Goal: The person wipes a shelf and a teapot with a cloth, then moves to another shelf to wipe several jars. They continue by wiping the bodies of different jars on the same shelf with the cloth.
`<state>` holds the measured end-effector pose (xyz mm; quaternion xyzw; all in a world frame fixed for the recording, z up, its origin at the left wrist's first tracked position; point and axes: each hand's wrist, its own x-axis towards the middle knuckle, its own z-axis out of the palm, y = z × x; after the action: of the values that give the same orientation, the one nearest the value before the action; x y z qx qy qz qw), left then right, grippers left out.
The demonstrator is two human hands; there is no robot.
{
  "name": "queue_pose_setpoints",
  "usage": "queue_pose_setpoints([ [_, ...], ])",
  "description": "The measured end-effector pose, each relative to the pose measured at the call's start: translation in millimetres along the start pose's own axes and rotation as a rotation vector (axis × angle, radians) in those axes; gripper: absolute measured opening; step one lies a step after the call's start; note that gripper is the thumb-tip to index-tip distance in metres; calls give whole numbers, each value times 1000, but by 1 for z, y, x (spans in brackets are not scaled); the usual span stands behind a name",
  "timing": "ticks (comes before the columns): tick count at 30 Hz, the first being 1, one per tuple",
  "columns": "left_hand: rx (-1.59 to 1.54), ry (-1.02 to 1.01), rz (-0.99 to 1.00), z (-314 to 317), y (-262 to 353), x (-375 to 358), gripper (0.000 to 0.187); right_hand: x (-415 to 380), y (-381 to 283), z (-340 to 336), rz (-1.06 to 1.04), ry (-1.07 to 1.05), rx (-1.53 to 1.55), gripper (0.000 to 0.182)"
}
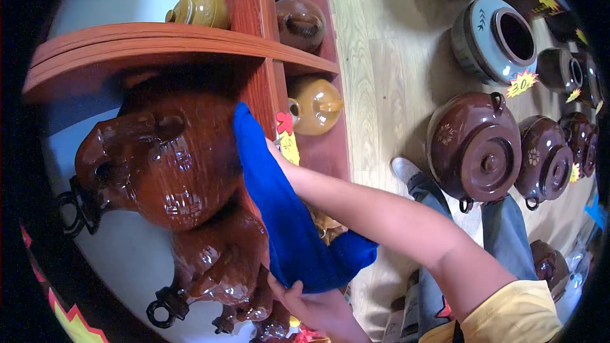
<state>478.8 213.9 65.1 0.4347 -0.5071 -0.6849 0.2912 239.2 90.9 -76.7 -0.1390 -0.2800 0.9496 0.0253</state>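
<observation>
A deep blue cloth (279,216) hangs in a long fold between my two hands. My right hand (279,157) is at its upper part, with the fingers wrapped up in the cloth and mostly out of sight. Its upper end touches or nearly touches a large, glossy red-brown pot (210,146) with raised square patterns and a sculpted spout-like part. Down at the lower edge, my left hand (295,298) pinches the cloth with its fingers. Beside it stands a smaller brown pot (219,254) with a black ring fitting (166,308).
Red wooden shelving (178,44) holds an olive teapot (200,11), a brown pot (300,24) and a tan pot (316,105). A yellow price tag (289,146) hangs beside my right hand. On the wooden floor are a blue-grey jar (486,38) and lidded brown jars (476,146).
</observation>
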Motion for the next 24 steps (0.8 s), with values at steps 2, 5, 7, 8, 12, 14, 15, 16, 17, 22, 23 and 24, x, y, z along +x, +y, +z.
queue_pose_setpoints([
  [2, 147, 20, 83, 11, 1, 8, 51, 9, 2, 4, -28, -9, -73, 53],
  [5, 241, 37, 179, 20, 9, 17, 50, -15, 6, 5, -63, -27, -182, 54],
  [7, 185, 31, 188, 17, 10, 19, 50, -23, 11, 16, -87, -39, -259, 54],
  [8, 220, 41, 199, 9, 10, 19, 52, -40, 5, 3, -99, -45, -296, 54],
  [12, 136, 54, 168, 0, 7, 8, 58, -79, 2, 2, -153, -64, -436, 54],
  [14, 151, 87, 167, -11, 4, 3, 58, -91, -10, -10, -175, -81, -500, 55],
  [15, 166, 121, 159, -17, 3, -1, 57, -99, -16, -19, -183, -95, -533, 55],
  [16, 161, 129, 164, -19, 3, -6, 57, -105, -24, -25, -193, -109, -566, 55],
  [17, 231, 104, 215, -20, 4, -10, 57, -109, -30, -28, -208, -124, -599, 55],
  [22, 197, 37, 218, -15, 20, -17, 57, -90, -31, 21, -310, -209, -749, 56],
  [23, 179, 49, 203, -10, 24, -19, 58, -90, -42, 30, -330, -221, -777, 56],
  [24, 164, 58, 187, -7, 28, -21, 59, -90, -54, 39, -241, -295, -930, 63],
])
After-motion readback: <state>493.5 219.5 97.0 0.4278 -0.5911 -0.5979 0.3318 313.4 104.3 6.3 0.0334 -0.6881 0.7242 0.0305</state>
